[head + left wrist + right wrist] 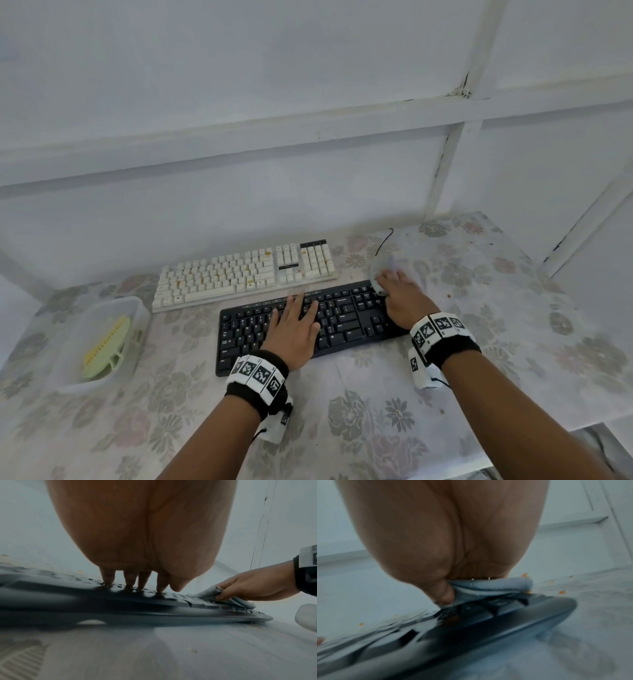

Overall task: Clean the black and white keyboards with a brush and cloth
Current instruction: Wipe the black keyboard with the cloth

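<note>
**Black keyboard: wiping the right end clean**

Black keyboard (pixel 308 325) lies on the floral tabletop (pixel 376 411), just in front of the white keyboard (pixel 246 274). The right hand (pixel 400 298) pinches a bunched grey cloth (pixel 221 596) against its right-end keys; the left hand (pixel 294 329) presses flat, fingers straight, steadying it. Better to wipe outward in short strokes, sweeping the orange crumbs (pixel 562 592) clear. The brush (pixel 106 346) sits in a tub (pixel 137 308) at left
</note>
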